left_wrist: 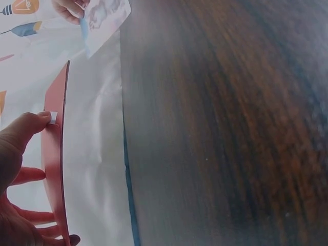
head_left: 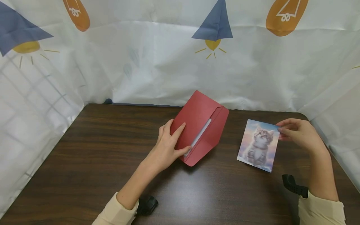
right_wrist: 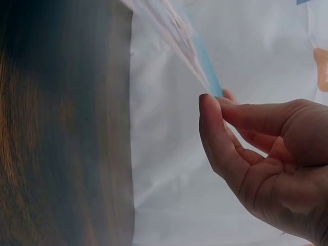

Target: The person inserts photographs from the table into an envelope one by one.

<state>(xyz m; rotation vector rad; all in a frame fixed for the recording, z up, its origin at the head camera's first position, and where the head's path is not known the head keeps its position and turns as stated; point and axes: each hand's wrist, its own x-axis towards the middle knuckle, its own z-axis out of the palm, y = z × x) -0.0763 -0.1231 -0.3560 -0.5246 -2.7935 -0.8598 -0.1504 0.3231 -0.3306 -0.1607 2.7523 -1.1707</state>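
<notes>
My left hand [head_left: 168, 145] grips a red envelope [head_left: 191, 115] by its left edge and lower end, thumb on the front and some fingertips behind. Its pointed flap [head_left: 212, 137] is folded open toward the right, and a strip of white paper [head_left: 201, 136] shows along the opening. The envelope is tilted above the table in the left wrist view. To the right, my right hand [head_left: 301, 134] pinches a card with a kitten picture [head_left: 260, 145] by its upper right corner, between thumb and fingertips. In the right wrist view the card [right_wrist: 177, 38] bends slightly away from the fingers.
Under both hands lies a dark wood-grain table [head_left: 92, 165]. A white curtain [head_left: 157, 62] printed with lamps and bulbs hangs behind it and along both sides. Black straps [head_left: 293, 186] sit at both wrists.
</notes>
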